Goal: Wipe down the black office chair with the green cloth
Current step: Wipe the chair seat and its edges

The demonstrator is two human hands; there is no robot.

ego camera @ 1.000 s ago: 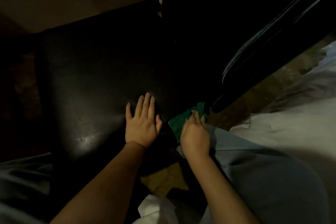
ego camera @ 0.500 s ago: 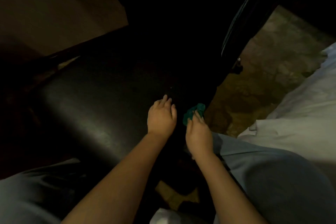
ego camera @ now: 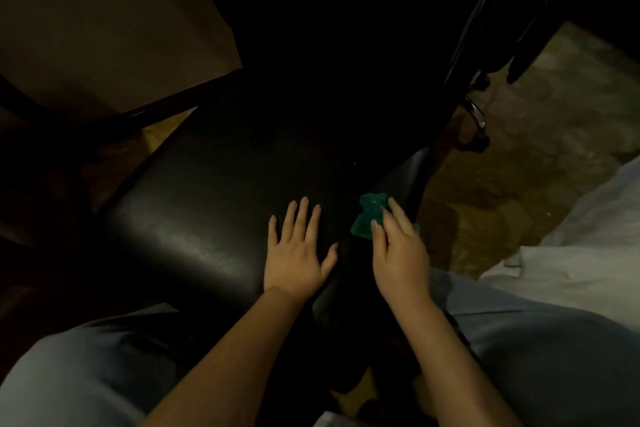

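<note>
The black office chair's leather seat (ego camera: 194,218) fills the middle of the dim view, with its dark backrest rising behind and a glossy armrest (ego camera: 485,10) at upper right. My left hand (ego camera: 298,253) lies flat on the seat near its front right part, fingers spread. Just to its right, my right hand (ego camera: 398,253) presses the bunched green cloth (ego camera: 367,218) against the seat's right edge. My fingers cover part of the cloth.
My knees in light grey trousers (ego camera: 554,357) flank the seat's front. White fabric (ego camera: 588,246) lies at the right. Mottled brown floor (ego camera: 536,156) shows beside the chair, and a tan wall or panel (ego camera: 104,21) stands at upper left.
The view has shifted, so the seat sits more centred. My left hand has spread flat again on the seat. My right hand stays on the green cloth at the seat's right edge.
</note>
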